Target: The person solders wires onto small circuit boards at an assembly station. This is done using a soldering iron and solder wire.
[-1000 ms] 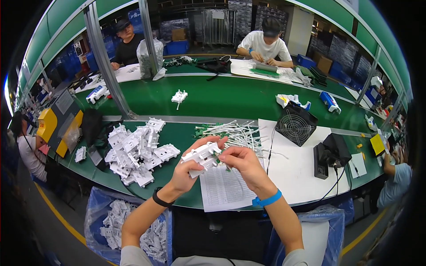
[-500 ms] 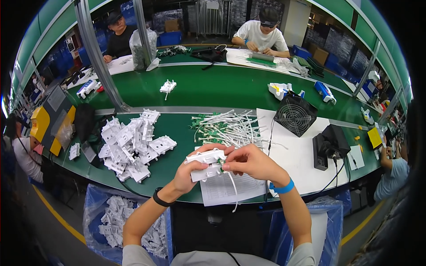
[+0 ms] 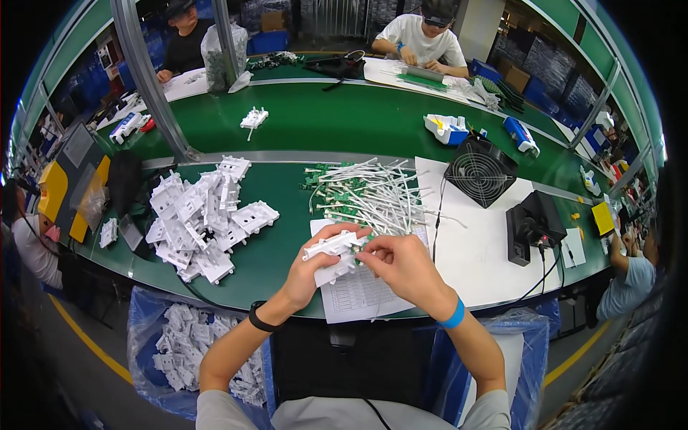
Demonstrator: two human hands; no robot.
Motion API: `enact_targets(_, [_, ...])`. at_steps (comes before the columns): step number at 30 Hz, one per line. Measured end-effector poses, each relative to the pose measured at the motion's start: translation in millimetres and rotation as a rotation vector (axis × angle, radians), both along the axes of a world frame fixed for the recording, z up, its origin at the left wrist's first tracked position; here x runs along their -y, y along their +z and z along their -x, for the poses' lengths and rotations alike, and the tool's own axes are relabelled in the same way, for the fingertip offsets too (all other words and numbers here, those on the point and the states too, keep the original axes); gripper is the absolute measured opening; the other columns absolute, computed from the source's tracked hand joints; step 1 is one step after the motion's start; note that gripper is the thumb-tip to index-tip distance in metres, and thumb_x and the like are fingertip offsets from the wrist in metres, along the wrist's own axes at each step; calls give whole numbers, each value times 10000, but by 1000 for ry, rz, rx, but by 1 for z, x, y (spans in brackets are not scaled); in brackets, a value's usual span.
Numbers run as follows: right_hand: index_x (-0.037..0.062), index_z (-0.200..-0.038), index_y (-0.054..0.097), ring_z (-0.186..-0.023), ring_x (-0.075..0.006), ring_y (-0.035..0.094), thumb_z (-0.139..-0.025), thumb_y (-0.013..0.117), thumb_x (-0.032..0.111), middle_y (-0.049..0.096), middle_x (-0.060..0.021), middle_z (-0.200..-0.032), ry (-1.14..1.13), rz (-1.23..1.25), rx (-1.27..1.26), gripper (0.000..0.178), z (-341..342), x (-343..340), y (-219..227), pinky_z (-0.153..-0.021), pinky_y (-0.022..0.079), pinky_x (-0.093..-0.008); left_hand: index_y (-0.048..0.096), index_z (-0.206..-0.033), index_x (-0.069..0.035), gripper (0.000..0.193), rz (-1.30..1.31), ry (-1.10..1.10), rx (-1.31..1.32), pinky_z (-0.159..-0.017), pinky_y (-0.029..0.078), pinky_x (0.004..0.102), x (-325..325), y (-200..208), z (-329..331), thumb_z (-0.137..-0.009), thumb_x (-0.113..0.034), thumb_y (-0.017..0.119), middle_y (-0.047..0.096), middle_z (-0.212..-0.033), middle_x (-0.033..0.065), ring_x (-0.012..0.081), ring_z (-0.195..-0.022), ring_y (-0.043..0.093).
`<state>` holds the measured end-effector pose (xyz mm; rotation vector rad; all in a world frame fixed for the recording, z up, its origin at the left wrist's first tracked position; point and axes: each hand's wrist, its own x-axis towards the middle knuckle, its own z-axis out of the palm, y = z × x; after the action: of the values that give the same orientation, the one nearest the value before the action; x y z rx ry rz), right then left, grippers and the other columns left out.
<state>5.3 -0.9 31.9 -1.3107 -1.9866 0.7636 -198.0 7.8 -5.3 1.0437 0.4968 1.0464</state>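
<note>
My left hand (image 3: 304,276) is closed around a white plastic housing (image 3: 330,252), thumb across its front, holding it above the bench. At the housing's right edge, my right hand (image 3: 407,266) pinches a small green circuit board (image 3: 357,251) between thumb and fingertips. The fingers partly hide the board, and I cannot tell whether it is seated in the housing. Beyond my hands lies a pile of white cables with green boards (image 3: 369,193). A heap of similar white housings (image 3: 197,215) sits to the left. Under my hands is a printed sheet (image 3: 351,297).
A black fan (image 3: 480,170) and a black power box (image 3: 534,226) stand at right on white board (image 3: 466,251). Below the bench, a lined blue bin (image 3: 143,344) holds more housings. One assembly (image 3: 254,120) rests on the green conveyor (image 3: 322,122). Co-workers sit opposite and at both sides.
The view has shifted slightly. My right fingers have curled in closer against the board at the housing's edge. The white cable that hung below my hands no longer shows clearly.
</note>
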Motion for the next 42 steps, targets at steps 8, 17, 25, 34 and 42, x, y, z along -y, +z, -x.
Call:
enact_targets(8, [23,-889,746,-554,-306,662,-883,739,210,668,-142,-634,-140,-76,-55,187,8,10,-10,-532,497,-379,442,-1434,9,619,-54,8,6,-1142,375,355,3,-4,0,-820,-69,442,559,-1436,170,255,-1348,510])
enact_targets(17, [18,-926,756,-586,-209,647,-822,796,189,677,-93,-651,-19,-2,166,204,-12,11,6,-566,499,-338,480,-1482,-29,645,-340,-101,-367,-1157,339,364,15,-1,9,-852,15,615,509,-1474,120,226,-1372,471])
enact_targets(25, [38,-850,718,-633,-291,652,-799,765,244,642,-98,-647,107,203,206,218,-20,10,24,-603,491,-394,513,-1480,-57,645,-269,-200,-487,-1036,456,344,12,4,16,-874,-70,736,580,-1387,102,186,-1242,554])
enact_targets(34, [20,-969,692,-671,-185,622,-850,768,241,636,-77,-750,7,108,-132,262,-34,7,13,-622,496,-337,617,-1287,-19,363,-252,61,-470,-874,505,268,2,10,-16,-929,-46,671,697,-1149,87,108,-998,645])
enact_targets(42, [5,-1117,722,-655,-197,643,-900,716,106,716,-119,-870,-114,379,-382,240,-60,23,10,-611,507,-318,555,-1178,-11,226,-235,247,-474,-819,484,264,-18,8,-46,-960,-26,614,652,-1011,49,105,-920,601])
